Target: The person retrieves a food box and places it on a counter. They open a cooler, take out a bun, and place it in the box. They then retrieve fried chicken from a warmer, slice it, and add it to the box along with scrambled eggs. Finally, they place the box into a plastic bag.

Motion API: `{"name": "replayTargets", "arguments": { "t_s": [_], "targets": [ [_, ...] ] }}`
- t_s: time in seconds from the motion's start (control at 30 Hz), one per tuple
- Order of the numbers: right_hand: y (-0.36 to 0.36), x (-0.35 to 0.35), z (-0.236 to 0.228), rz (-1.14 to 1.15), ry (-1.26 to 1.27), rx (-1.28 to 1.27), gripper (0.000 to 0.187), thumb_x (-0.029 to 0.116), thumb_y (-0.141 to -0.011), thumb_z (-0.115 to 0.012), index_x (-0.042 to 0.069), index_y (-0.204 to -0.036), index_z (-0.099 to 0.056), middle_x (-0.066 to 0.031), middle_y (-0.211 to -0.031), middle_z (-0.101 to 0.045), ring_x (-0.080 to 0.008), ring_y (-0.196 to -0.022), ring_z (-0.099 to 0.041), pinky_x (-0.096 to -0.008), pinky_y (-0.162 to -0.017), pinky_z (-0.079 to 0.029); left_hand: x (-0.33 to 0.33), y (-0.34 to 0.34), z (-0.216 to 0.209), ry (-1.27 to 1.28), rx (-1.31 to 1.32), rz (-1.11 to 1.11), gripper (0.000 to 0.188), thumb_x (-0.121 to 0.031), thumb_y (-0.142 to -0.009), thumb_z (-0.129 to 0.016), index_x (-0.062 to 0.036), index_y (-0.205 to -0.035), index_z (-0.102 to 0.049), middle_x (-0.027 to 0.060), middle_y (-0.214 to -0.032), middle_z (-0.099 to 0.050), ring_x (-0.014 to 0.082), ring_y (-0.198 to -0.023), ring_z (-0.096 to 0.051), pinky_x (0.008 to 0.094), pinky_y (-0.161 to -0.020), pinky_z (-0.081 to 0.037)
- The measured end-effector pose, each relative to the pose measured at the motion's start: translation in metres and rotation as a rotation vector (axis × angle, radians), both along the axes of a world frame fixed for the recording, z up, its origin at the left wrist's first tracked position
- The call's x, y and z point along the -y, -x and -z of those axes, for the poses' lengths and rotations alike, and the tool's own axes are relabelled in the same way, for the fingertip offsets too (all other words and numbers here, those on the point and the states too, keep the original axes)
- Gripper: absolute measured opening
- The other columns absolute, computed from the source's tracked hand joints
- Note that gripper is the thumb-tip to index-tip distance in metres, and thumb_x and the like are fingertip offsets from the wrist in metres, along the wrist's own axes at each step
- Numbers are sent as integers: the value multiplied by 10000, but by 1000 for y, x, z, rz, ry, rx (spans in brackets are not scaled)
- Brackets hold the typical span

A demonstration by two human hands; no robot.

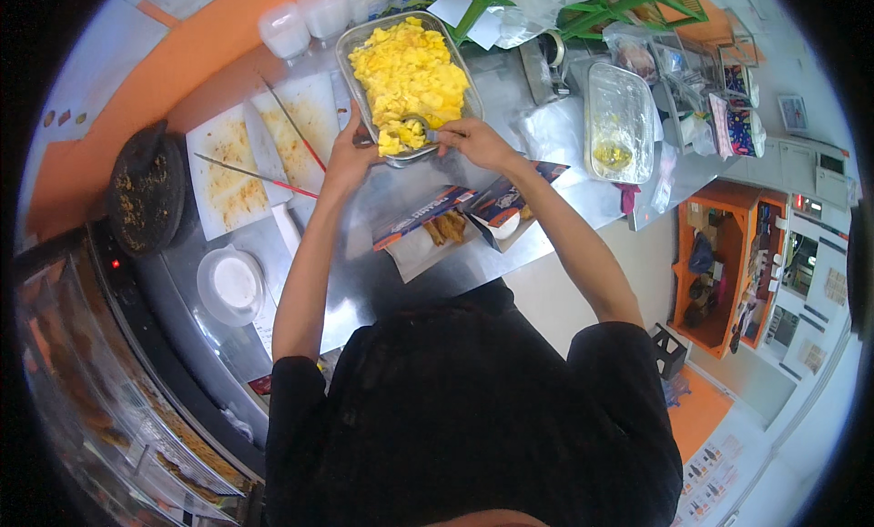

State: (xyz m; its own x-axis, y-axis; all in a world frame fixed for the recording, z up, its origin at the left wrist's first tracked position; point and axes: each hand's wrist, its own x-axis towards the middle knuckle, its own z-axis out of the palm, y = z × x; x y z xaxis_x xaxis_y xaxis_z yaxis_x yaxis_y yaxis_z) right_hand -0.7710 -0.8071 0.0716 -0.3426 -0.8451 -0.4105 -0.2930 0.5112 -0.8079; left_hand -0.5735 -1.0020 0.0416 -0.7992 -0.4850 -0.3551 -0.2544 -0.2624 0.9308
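Note:
A clear rectangular tray (472,83) heaped with yellow scrambled egg (410,67) stands at the back of the metal counter. My left hand (349,158) is closed on the tray's near left corner, its thumb up along the side. In my right hand (481,145) is a spoon (425,130), its bowl dipped into the egg at the near end; my fingers hide part of its handle. Just this side of the tray lie two open paper food boxes. The left box (423,231) holds browned fried pieces, and the right box (503,213) has something white and more brown food.
Stained cutting boards (218,199) at left carry a large knife (264,154) and red-handled chopsticks (282,183). Beside them sit a dark stone mortar (146,190) and a round plastic tub (230,286). A nearly emptied foil tray (619,99) stands right, near a tape dispenser (544,67).

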Motion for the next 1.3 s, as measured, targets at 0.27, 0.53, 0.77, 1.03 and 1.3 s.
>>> {"name": "replayTargets", "arguments": {
  "t_s": [0.27, 0.53, 0.77, 1.03, 1.3],
  "targets": [
    [-3, 8, -4, 55, -11, -51, 301, 238, -1032, -626, 39, -873, -786, -62, -789, -732, -167, -735, -611, -332, -712, -480, -16, 24, -16, 235, 324, -9, 1036, -203, -940, -712, -65, -1681, -1, 286, -1409, -465, 346, -1172, -656, 392, -846, -635],
    [-5, -5, 7, 114, 83, 34, 336, 279, -980, -623, 33, -823, -788, -102, -781, -738, -214, -735, -651, -368, -718, -514, -5, 23, -14, 107, 311, 23, 1055, -292, -927, -729, -91, -1692, -30, 285, -1502, -355, 348, -1211, -606, 397, -902, -590],
    [12, -25, -25, 263, -10, 315, 249, 249, -1055, -627, 47, -1011, -765, -5, -849, -726, -51, -620, -446, -223, -522, -337, -9, 12, -26, 56, 242, -45, 959, -271, -932, -748, -72, -1678, -179, 219, -1449, -458, 278, -1140, -632, 359, -887, -565],
    [2, -124, -132, 461, 152, 274, 248, 257, -1059, -629, 36, -1070, -740, 13, -862, -698, -43, -635, -421, -206, -538, -318, -86, -50, -124, 424, -176, -100, 460, -121, -990, -700, -9, -1408, -545, 143, -1326, -603, 247, -1162, -614, 379, -1023, -487],
    [-49, -257, -159, 819, 26, 262, 249, 259, -1070, -619, 50, -982, -722, 56, -795, -624, -15, -598, -340, -226, -524, -269, -256, -17, -77, 733, -231, 586, 198, -118, -970, -672, 2, -1128, -675, 174, -1135, -654, 387, -1071, -614, 451, -986, -489]
  ]
}}
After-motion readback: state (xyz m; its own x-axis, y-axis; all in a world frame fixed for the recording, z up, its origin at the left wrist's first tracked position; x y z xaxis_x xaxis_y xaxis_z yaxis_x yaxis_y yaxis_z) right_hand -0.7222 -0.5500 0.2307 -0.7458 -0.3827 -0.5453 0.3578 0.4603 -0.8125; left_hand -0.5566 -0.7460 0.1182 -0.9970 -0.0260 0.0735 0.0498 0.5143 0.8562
